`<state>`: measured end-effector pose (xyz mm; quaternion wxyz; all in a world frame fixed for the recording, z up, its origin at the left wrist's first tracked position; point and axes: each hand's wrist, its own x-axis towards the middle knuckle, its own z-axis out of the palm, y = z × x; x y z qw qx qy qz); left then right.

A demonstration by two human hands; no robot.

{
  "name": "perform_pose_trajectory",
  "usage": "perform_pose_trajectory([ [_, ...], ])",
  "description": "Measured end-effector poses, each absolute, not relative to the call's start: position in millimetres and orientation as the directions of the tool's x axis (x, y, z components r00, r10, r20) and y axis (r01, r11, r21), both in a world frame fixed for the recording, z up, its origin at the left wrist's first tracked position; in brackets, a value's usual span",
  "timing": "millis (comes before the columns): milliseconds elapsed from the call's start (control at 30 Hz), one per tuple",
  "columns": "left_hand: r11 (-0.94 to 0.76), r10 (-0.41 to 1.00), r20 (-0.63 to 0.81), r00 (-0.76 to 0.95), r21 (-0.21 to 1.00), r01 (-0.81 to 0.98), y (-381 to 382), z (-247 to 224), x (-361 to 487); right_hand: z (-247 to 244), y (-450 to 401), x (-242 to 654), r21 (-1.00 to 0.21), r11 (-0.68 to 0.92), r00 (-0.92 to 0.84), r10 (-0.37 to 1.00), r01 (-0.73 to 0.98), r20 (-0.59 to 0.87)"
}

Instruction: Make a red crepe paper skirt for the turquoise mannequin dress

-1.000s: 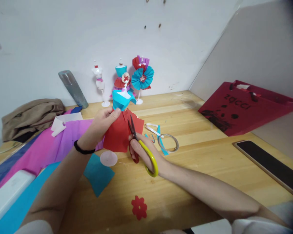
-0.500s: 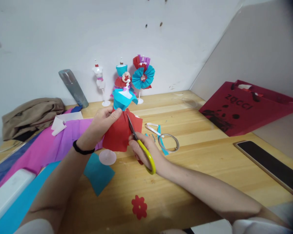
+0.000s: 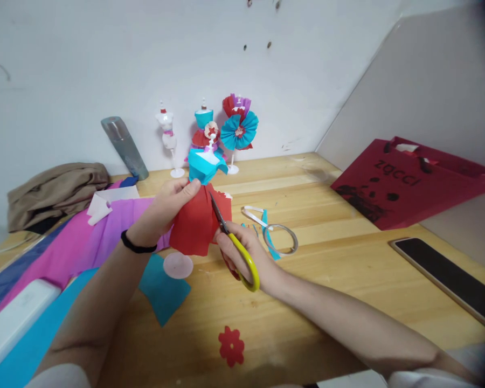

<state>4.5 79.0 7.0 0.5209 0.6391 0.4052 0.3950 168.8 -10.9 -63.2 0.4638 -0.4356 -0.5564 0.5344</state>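
Note:
My left hand (image 3: 172,202) is closed around the waist of a small white dress form (image 3: 211,144), its thumb pressed on the paper. The form wears a blue crepe-paper top (image 3: 204,166) and a red paper skirt (image 3: 192,229) hanging below my thumb. In my right hand (image 3: 246,248) are yellow-handled scissors (image 3: 242,256), their blades pointing up and left against the red paper. Whether the blades are fully together is hard to see. Beneath my hands lie a pale round disc (image 3: 178,265) and a blue paper piece (image 3: 164,291). Nearer me is a red paper flower (image 3: 231,346).
Several dressed mini forms, including one with a blue rosette (image 3: 240,131), stand along the wall. Right of my hands lies a tape roll (image 3: 281,239) with paper strips. A red bag (image 3: 408,180) and a phone (image 3: 444,280) are at right; purple paper (image 3: 121,221) and brown cloth (image 3: 56,194) at left.
The view has shifted slightly. The right part of the red paper has swung inward a little, showing a ragged upper edge. Both hands keep their hold.

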Motion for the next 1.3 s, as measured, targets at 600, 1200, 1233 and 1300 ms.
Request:
perform_pose_trajectory([
  [600, -0.031, 0.919, 0.008, 0.395, 0.998, 0.052, 79.7, 3.7, 8.1, -70.1, -13.0, 169.7, -0.993, 0.030, -0.253, 0.966, -0.115, 0.059],
  [1200, -0.106, 0.922, 0.070, 0.382, 0.992, 0.074, 75.2, 5.1, 8.4, -68.0, -12.7, 169.4, -0.988, 0.020, -0.247, 0.967, -0.151, 0.057],
  [1233, -0.105, 0.919, 0.071, 0.388, 0.992, 0.067, 75.2, 5.0, 8.6, -67.5, -12.7, 169.5, -0.989, 0.023, -0.245, 0.968, -0.146, 0.059],
  [1300, -0.105, 0.918, 0.075, 0.389, 0.993, 0.054, 75.3, 4.7, 8.8, -66.6, -12.8, 169.7, -0.991, 0.027, -0.235, 0.970, -0.129, 0.057],
])
